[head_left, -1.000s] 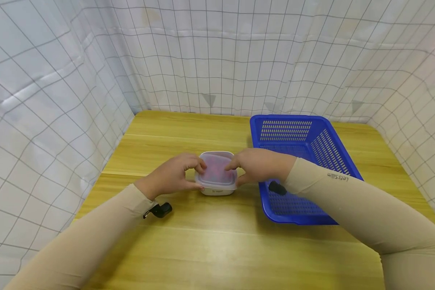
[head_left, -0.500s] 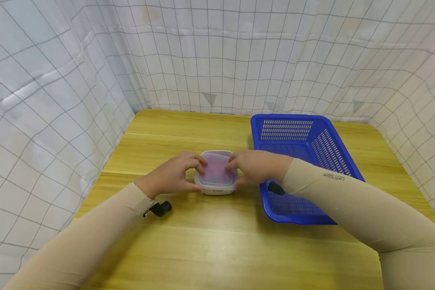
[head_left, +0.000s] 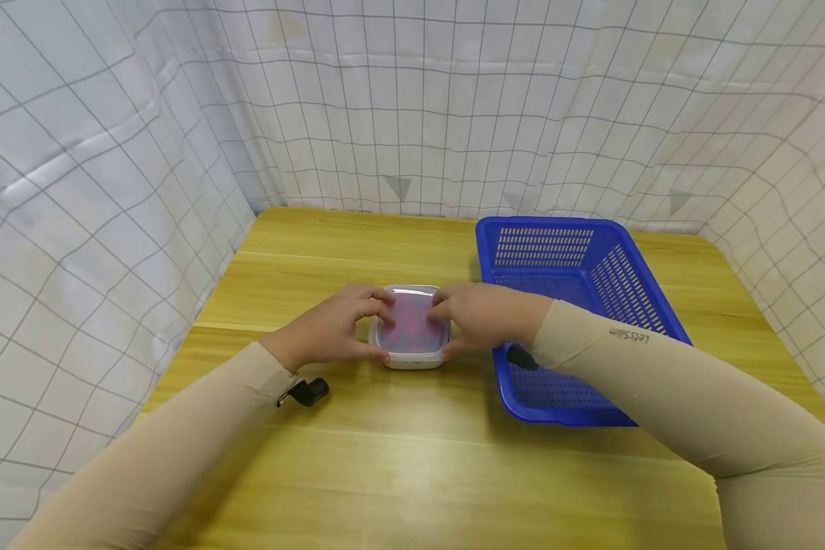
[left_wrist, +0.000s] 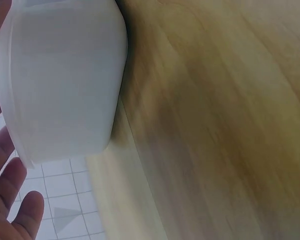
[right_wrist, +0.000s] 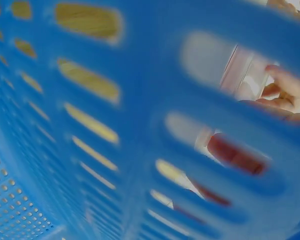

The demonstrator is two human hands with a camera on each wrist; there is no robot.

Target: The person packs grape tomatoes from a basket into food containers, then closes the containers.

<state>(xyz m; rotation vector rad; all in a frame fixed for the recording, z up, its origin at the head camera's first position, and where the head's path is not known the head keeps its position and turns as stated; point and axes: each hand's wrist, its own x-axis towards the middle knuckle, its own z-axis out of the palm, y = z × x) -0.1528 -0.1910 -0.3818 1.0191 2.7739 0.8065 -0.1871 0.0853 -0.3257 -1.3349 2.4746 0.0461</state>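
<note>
In the head view a squarish white food container (head_left: 415, 364) stands on the wooden table, covered by a translucent lid (head_left: 412, 325). Pinkish-red contents show blurred through the lid. My left hand (head_left: 337, 325) holds the lid at its left side, thumb by the front corner and bent fingertips on top. On the opposite side my right hand (head_left: 484, 313) holds it in much the same way. The left wrist view has the container's smooth white wall (left_wrist: 65, 80) close up, with fingers (left_wrist: 10, 185) along the rim. Basket slats mostly block the right wrist view.
A blue perforated plastic basket (head_left: 550, 221) stands close to the container's right, under my right forearm. Table surface (head_left: 399, 458) shows in front of the container. A white gridded curtain (head_left: 419, 114) hangs behind the table and along both sides.
The lid has shifted back and settled level over the container; earlier a gap showed along the back rim. Both hands have moved only slightly, their fingers reaching a little farther back.
</note>
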